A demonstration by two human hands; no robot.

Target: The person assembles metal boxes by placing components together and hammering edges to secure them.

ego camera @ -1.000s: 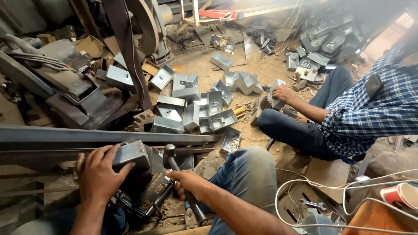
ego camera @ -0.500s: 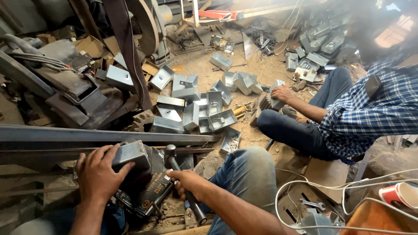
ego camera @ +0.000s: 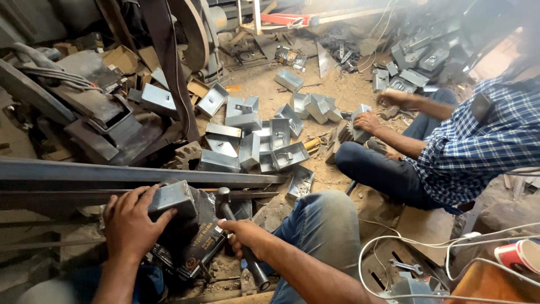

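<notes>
Dusty workshop floor (ego camera: pixel 337 90), strewn with folded metal boxes (ego camera: pixel 270 141). Down by the steel rail (ego camera: pixel 140 174), the left hand (ego camera: pixel 132 225) has its grip wrapped around a grey metal box (ego camera: pixel 174 200), pinning it on a dark block. The right hand (ego camera: pixel 244 236) grips a hammer (ego camera: pixel 236 236), its head just beside the box. Seems like the hammering stage; a steady, square blow looks needed. Nearby, a seated co-worker (ego camera: pixel 461 146) handles parts.

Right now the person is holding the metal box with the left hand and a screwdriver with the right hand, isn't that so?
Not quite. In the head view, the left hand does hold the metal box, but the right hand grips a hammer, not a screwdriver: it has a dark handle and a metal head next to the box.
</notes>
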